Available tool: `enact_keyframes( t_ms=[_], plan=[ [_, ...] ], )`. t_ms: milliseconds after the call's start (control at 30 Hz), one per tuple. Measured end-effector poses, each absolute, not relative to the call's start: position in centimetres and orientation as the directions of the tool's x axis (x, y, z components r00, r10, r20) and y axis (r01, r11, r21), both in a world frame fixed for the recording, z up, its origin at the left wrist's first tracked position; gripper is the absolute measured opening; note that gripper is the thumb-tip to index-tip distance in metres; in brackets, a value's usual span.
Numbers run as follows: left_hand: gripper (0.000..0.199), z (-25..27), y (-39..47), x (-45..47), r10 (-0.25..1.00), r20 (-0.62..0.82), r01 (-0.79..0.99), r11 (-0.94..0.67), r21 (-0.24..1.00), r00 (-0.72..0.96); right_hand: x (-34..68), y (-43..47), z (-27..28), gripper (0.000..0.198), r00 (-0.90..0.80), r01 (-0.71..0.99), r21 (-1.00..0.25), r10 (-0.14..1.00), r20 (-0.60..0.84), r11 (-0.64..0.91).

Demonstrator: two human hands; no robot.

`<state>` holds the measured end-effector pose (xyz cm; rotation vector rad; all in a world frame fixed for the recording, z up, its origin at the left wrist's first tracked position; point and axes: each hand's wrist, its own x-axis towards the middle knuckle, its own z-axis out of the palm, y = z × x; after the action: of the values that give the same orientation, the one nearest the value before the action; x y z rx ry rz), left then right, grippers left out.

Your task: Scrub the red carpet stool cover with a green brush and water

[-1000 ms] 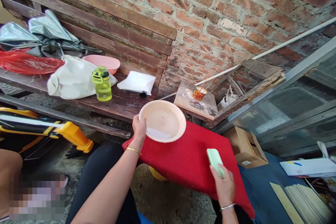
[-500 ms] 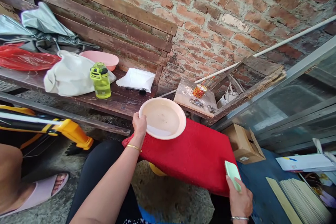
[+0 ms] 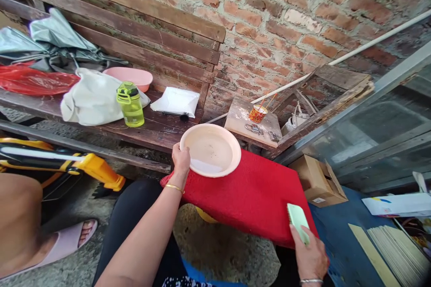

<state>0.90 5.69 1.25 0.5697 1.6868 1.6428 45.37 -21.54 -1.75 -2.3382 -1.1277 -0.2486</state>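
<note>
My left hand [image 3: 181,160] is closed on the left rim of a pale peach basin [image 3: 237,154]. Shallow, slightly cloudy liquid with dark specks lies in the basin, which rests on the far left end of a red cloth [image 3: 249,197]. Low on the right, my right hand [image 3: 310,253] is closed around a pale green, flat, oblong thing [image 3: 297,218] with rounded corners. Its underside is hidden, so its kind is unclear. That hand is at the near right end of the red cloth.
A wooden bench [image 3: 151,136] bears a green water bottle [image 3: 133,110], a white bag [image 3: 92,103] and a pink basin [image 3: 143,80]. A small board [image 3: 235,121] holds a patterned cup [image 3: 257,114] and a padlock [image 3: 253,129]. At right stands a cardboard box [image 3: 311,184]. Another person's foot [image 3: 86,232] shows lower left.
The whole view has shifted slightly. Both hands keep their holds, and the basin stays in place on the red cloth.
</note>
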Motion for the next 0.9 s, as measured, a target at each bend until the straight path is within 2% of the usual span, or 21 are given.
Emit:
enact_keyframes(
  t_ms=[67,100,167,233,300,367,400,467,567,633,700,733,800,900],
  plan=[
    [0.029,1.6,5.6,0.9,0.73,-0.176,-0.139,0.112,0.984,-0.66,45.8,-21.4,-0.9,0.064,0.723,0.691,-0.382,0.599,0.345,-0.613],
    [0.028,1.7,5.6,0.9,0.731,-0.173,-0.131,0.115,0.985,-0.66,44.9,-20.9,-0.5,0.065,0.727,0.685,-0.405,0.6,0.334,-0.605],
    [0.028,2.0,5.5,0.9,0.733,-0.171,-0.127,0.116,0.985,-0.658,41.3,-19.6,-0.3,0.067,0.635,0.747,-0.49,0.7,0.326,-0.449],
    [0.028,2.0,5.5,0.9,0.73,-0.179,-0.132,0.121,0.984,-0.66,36.4,-18.1,-0.6,0.061,0.411,0.827,-0.534,0.836,0.363,-0.175],
    [0.028,2.0,5.5,0.8,0.729,-0.179,-0.125,0.129,0.984,-0.661,32.2,-17.0,-1.1,0.051,0.171,0.868,-0.493,0.902,0.396,0.052],
    [0.027,1.8,5.6,0.8,0.733,-0.174,-0.111,0.134,0.985,-0.658,30.0,-16.3,-1.7,0.045,0.036,0.892,-0.425,0.912,0.408,0.155],
    [0.027,1.7,5.7,0.8,0.733,-0.172,-0.103,0.138,0.985,-0.658,29.9,-16.2,-2.0,0.046,0.022,0.902,-0.402,0.911,0.412,0.16],
    [0.026,1.5,5.7,0.8,0.733,-0.166,-0.093,0.14,0.986,-0.66,31.8,-16.4,-2.1,0.054,0.106,0.917,-0.392,0.903,0.416,0.073],
    [0.027,1.5,5.7,0.9,0.735,-0.154,-0.092,0.125,0.988,-0.661,36.9,-17.1,-1.3,0.068,0.412,0.869,-0.431,0.838,0.357,-0.243],
    [0.027,1.6,5.6,1.0,0.733,-0.153,-0.094,0.121,0.988,-0.663,39.3,-17.3,-0.5,0.068,0.588,0.779,-0.453,0.757,0.286,-0.434],
    [0.027,1.7,5.5,1.1,0.731,-0.155,-0.09,0.128,0.988,-0.665,39.4,-17.1,0.2,0.062,0.62,0.741,-0.501,0.742,0.254,-0.448],
    [0.027,1.8,5.5,1.1,0.73,-0.157,-0.089,0.131,0.987,-0.665,38.7,-16.9,0.3,0.058,0.571,0.758,-0.533,0.777,0.265,-0.375],
    [0.028,1.9,5.4,1.0,0.733,-0.158,-0.092,0.13,0.987,-0.662,36.0,-16.2,0.2,0.05,0.368,0.811,-0.571,0.87,0.328,-0.128],
    [0.029,1.8,5.3,0.9,0.743,-0.153,-0.098,0.118,0.988,-0.652,31.6,-14.3,-0.7,0.036,-0.007,0.834,-0.502,0.915,0.403,0.228]
  ],
)
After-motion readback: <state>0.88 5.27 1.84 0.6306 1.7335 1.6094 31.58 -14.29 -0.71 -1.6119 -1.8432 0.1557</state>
